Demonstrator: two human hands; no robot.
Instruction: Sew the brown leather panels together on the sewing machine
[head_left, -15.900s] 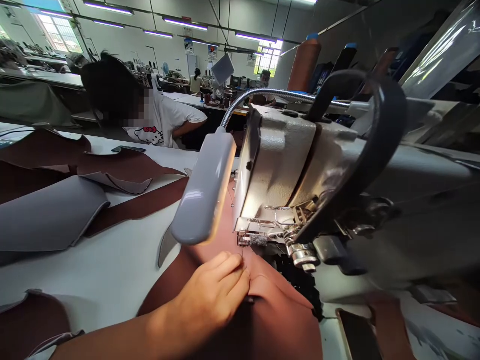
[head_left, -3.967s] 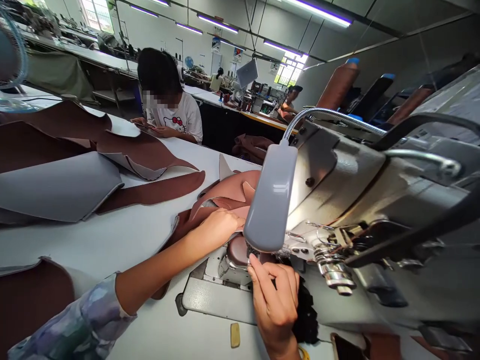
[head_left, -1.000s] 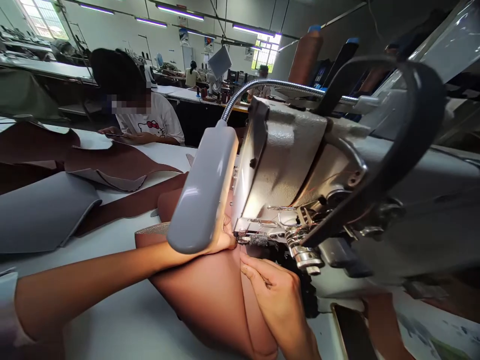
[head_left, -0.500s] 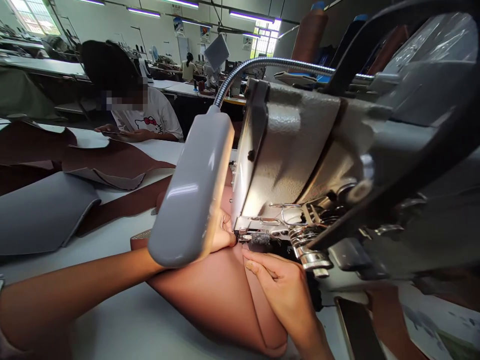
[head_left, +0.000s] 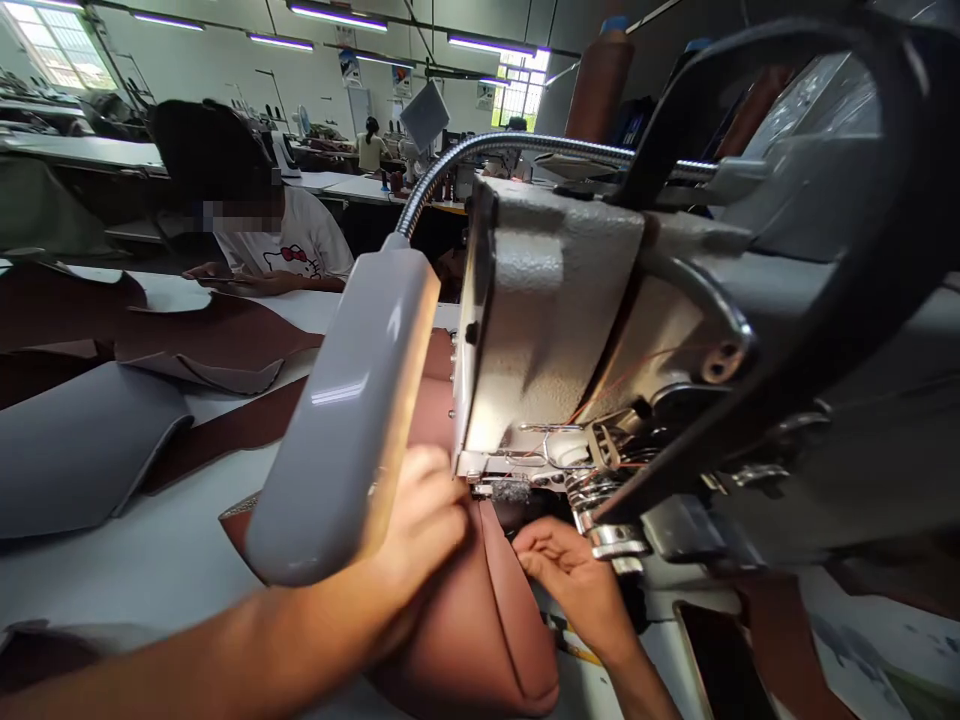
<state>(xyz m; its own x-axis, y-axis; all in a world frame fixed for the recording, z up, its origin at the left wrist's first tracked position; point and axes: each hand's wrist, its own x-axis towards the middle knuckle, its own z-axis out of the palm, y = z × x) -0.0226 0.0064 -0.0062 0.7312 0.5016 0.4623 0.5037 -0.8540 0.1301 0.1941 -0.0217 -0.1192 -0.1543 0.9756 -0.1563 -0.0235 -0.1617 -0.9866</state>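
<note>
Head view:
"Where is the brown leather panel (head_left: 465,640)?"
"Under the presser foot (head_left: 491,489), on the bench (head_left: 180,540). One seam (head_left: 504,610) looks sewn; the edge behind the foot is hidden."
"The grip?"
"Left hand (head_left: 424,530) clamped on leather, right hand (head_left: 570,575) open beside it."

Ceiling tubes (head_left: 337,14) and far windows (head_left: 517,98) light the room, the lamp (head_left: 341,420) throws hard glare on the machine (head_left: 547,320), and the edges warp badly.

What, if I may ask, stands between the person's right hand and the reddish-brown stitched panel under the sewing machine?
Nothing visible does: the right hand lies just beside the reddish-brown stitched panel. The grey plastic gooseneck lamp head hangs over the left hand instead.
</note>
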